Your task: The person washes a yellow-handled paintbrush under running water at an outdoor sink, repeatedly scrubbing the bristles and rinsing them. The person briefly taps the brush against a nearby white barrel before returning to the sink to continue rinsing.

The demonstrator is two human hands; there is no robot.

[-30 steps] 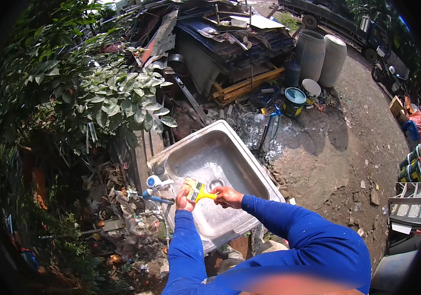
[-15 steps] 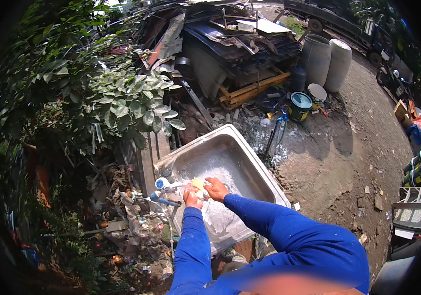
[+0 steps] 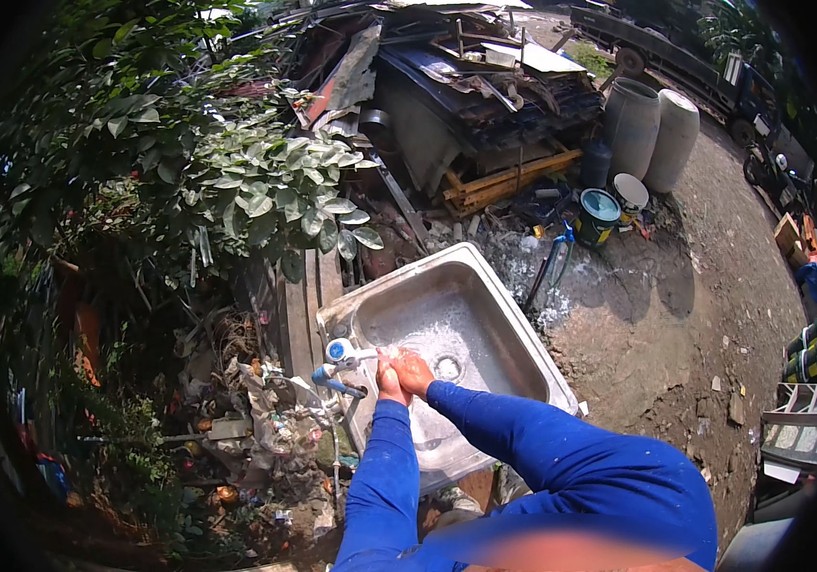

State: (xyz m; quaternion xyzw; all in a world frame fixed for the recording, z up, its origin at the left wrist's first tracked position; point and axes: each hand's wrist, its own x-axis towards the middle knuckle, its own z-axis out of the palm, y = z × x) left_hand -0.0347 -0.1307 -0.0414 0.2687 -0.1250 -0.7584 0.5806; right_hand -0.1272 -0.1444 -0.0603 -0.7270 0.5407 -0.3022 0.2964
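My left hand [image 3: 389, 377] and my right hand [image 3: 413, 372] press together under the spout of a white tap with a blue-topped knob [image 3: 339, 350]. Their fingers curl in against each other, and whatever lies between the palms is hidden. Both hands are over the left part of a worn steel sink [image 3: 523, 326] with a whitish rim. Just right of my fingers the round drain [image 3: 448, 367] shows in the basin. A blue pipe fitting [image 3: 325, 377] sits below the tap, near my left wrist. Blue sleeves cover both forearms.
Leafy branches [image 3: 265, 195] hang at the upper left above rubbish-strewn ground. Scrap sheets and boards [image 3: 485, 95] are piled behind the sink. Paint buckets [image 3: 599, 214] and tall grey barrels [image 3: 632, 124] stand farther right. A blue-handled tool [image 3: 550, 267] lies beside the sink.
The pale yellow thing and white suds earlier between my hands no longer show. My hands have drawn closer together under the spout, and the drain is now visible.
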